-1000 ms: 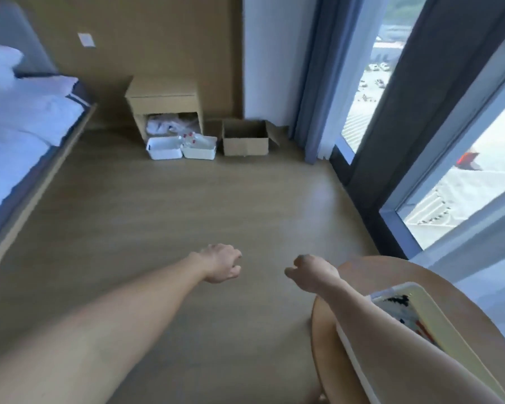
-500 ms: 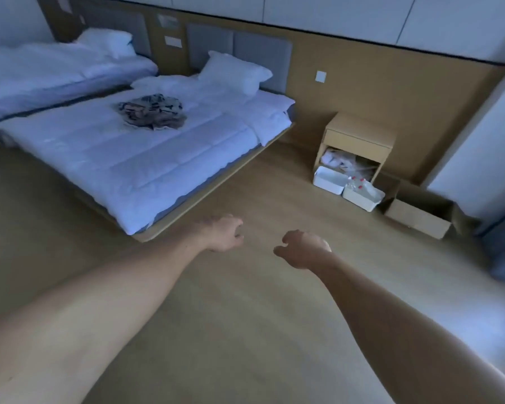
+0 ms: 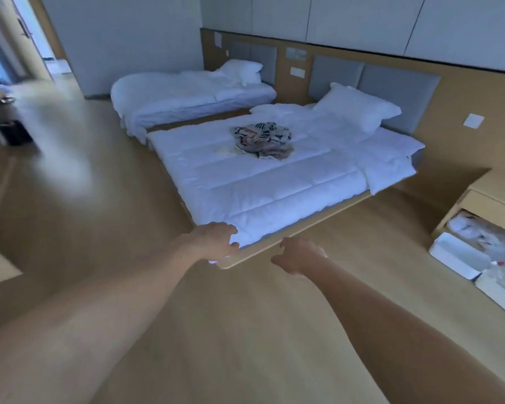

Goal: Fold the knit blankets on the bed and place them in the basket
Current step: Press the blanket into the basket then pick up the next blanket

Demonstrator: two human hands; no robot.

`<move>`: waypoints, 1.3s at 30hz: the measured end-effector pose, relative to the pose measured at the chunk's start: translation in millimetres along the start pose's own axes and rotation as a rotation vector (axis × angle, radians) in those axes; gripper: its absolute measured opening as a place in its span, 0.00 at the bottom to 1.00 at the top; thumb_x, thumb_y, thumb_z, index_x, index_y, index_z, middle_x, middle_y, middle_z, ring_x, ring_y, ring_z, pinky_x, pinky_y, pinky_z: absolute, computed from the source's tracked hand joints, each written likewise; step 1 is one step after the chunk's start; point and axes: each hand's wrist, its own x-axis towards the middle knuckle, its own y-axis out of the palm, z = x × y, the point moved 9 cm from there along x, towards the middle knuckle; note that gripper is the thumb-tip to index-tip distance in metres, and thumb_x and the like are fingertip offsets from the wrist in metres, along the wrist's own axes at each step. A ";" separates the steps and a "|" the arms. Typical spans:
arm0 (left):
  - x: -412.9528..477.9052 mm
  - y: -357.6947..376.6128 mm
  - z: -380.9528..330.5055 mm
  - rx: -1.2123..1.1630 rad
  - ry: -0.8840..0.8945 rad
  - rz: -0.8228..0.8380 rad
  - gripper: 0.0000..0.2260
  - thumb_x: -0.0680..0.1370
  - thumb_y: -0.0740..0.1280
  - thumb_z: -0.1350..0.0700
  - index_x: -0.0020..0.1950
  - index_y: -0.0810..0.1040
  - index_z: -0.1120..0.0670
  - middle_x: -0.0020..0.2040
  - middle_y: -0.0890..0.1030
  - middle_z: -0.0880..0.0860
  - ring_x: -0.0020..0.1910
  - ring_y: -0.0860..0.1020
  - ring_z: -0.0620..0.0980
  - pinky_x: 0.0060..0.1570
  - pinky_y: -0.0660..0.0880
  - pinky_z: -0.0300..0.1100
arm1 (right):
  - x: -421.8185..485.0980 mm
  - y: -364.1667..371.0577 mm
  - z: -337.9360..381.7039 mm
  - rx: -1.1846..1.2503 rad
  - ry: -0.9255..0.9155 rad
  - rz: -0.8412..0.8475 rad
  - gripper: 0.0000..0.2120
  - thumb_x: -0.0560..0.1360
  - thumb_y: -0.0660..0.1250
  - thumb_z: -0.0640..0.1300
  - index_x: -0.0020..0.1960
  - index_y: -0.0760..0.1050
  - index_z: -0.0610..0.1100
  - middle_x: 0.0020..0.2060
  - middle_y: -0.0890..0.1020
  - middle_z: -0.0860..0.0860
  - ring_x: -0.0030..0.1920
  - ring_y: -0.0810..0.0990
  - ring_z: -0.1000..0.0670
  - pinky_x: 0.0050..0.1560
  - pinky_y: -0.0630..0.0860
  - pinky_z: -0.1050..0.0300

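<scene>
**White near bed (image 3: 260, 193), knit blankets (image 3: 263, 139) unfolded: approach step**

Far left: dark bag (image 3: 15, 135) by the doorway. Second bed (image 3: 187, 94), behind. Left hand (image 3: 216, 243), loosely curled, empty, at the near bed's foot corner; contact unclear. Mid-mattress: knit blankets, one crumpled heap, well apart from both hands. Right hand (image 3: 298, 259), loosely curled, empty, beside the frame. Pillow (image 3: 356, 110); nightstand (image 3: 493, 193), white bins (image 3: 461, 258), far right. Basket unseen. Judged: folding not begun; next, step alongside, reach the heap, spread it flat.
</scene>
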 end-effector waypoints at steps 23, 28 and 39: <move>106.5 -120.6 390.2 -0.143 -0.323 -0.158 0.25 0.80 0.57 0.43 0.74 0.65 0.52 0.73 0.70 0.53 0.69 0.70 0.54 0.66 0.68 0.48 | 277.7 -43.7 375.1 -0.187 -0.392 -0.009 0.24 0.78 0.57 0.60 0.70 0.70 0.49 0.65 0.73 0.47 0.65 0.71 0.44 0.64 0.69 0.46; 150.8 -143.4 445.3 -0.126 -0.277 -0.114 0.25 0.80 0.57 0.43 0.75 0.65 0.52 0.73 0.69 0.53 0.70 0.69 0.54 0.66 0.67 0.47 | 327.7 -54.2 423.6 -0.175 -0.360 -0.024 0.23 0.78 0.57 0.60 0.68 0.72 0.49 0.64 0.75 0.48 0.64 0.73 0.44 0.63 0.70 0.47; 304.4 -206.3 521.9 -0.095 -0.212 -0.086 0.24 0.81 0.56 0.43 0.75 0.63 0.51 0.74 0.68 0.51 0.70 0.69 0.53 0.65 0.67 0.47 | 505.7 -99.3 474.3 -0.124 -0.318 -0.095 0.24 0.78 0.57 0.59 0.69 0.71 0.49 0.65 0.75 0.48 0.64 0.72 0.45 0.62 0.69 0.48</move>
